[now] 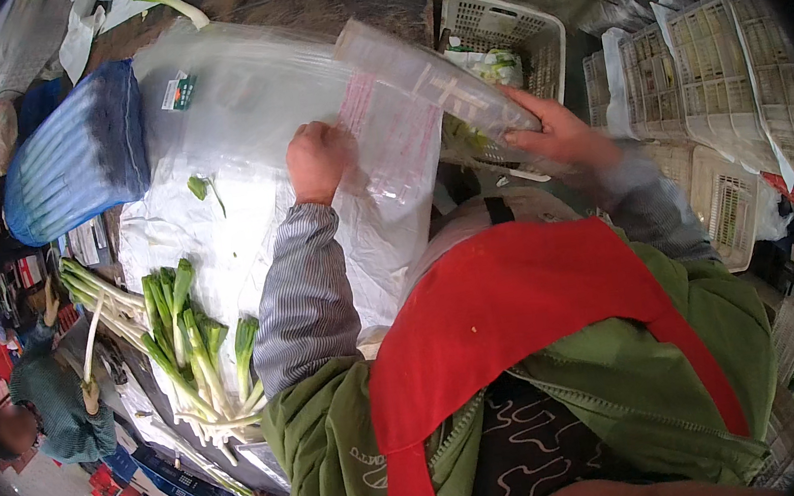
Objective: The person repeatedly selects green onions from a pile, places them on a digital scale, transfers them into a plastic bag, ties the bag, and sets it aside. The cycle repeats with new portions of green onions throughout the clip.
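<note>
My right hand (561, 127) grips the near end of a long, flat clear plastic pack (447, 78) with strips of tape across it; motion blurs it. Curled into a fist, my left hand (315, 160) rests on clear plastic bags (241, 96) spread over the table. Its fingertips are hidden, so whether they pinch the plastic is unclear. Pinkish-red printed lines run down the bags beside it. Underneath lies a white plastic sheet (209, 234) with a loose green leaf (197, 188). Trimmed leeks or large green onions (189, 340) lie in a pile left of my left forearm.
A blue mesh sack of long pale stalks (73, 154) lies at the left. A white plastic crate (541, 29) with vegetable scraps stands past my right hand. Stacked crates (710, 75) fill the right side. A person in a dark green top (63, 408) holds a stalk at far left.
</note>
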Action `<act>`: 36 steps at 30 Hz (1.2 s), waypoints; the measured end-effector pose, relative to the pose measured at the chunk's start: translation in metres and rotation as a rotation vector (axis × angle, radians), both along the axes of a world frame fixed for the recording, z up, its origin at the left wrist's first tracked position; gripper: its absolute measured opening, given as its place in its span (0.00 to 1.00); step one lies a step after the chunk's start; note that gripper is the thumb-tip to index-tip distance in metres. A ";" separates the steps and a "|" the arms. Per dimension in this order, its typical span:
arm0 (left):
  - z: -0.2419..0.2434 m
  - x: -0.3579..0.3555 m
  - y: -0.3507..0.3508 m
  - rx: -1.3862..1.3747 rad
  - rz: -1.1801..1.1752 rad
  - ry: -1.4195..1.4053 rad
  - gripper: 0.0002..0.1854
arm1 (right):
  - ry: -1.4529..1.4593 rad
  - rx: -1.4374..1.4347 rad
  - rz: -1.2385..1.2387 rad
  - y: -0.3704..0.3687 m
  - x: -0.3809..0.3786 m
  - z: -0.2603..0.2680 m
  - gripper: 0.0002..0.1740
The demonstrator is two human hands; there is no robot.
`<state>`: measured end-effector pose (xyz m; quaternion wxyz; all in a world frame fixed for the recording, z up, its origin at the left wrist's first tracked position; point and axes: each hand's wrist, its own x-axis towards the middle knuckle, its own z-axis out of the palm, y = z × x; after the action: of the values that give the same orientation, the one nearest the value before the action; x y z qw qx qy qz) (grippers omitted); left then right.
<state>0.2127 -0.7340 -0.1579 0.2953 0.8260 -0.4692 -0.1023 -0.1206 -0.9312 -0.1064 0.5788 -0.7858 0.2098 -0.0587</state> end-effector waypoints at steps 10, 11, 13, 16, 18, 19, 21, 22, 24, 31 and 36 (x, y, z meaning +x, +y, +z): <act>0.010 0.007 -0.004 -0.109 0.197 0.267 0.21 | 0.076 -0.107 0.060 0.015 0.005 0.013 0.43; 0.009 0.010 -0.006 -0.124 0.203 0.158 0.23 | 0.063 -0.079 0.039 0.015 0.006 0.013 0.43; 0.004 0.017 -0.008 -0.131 0.222 -0.045 0.27 | 0.039 -0.019 0.013 0.014 0.007 0.011 0.43; -0.003 0.026 -0.011 0.031 0.180 -0.009 0.18 | 0.079 -0.045 0.009 0.014 0.007 0.009 0.43; -0.006 0.032 -0.012 0.074 0.163 0.030 0.15 | 0.080 -0.111 0.048 0.014 0.007 0.008 0.43; -0.006 0.035 -0.013 0.075 0.158 0.027 0.13 | 0.080 -0.153 0.057 0.014 0.007 0.008 0.43; -0.004 0.040 -0.014 0.092 0.124 0.019 0.12 | 0.069 -0.094 0.066 0.015 0.007 0.009 0.43; -0.002 0.042 -0.014 0.105 0.100 0.014 0.13 | 0.064 -0.067 0.072 0.015 0.007 0.010 0.44; 0.003 0.046 -0.013 0.115 0.072 0.048 0.13 | 0.097 -0.011 0.067 0.016 0.009 0.012 0.43; 0.023 0.044 -0.012 0.101 0.083 0.185 0.13 | 0.205 -0.193 0.134 0.022 0.024 0.020 0.44; 0.044 0.040 -0.016 -0.095 0.166 0.188 0.09 | 0.181 -0.430 0.149 0.031 0.048 0.017 0.42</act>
<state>0.2532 -0.7505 -0.1136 0.3842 0.8337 -0.3738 -0.1323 -0.0731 -0.8998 -0.0893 0.3799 -0.9063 0.1850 0.0116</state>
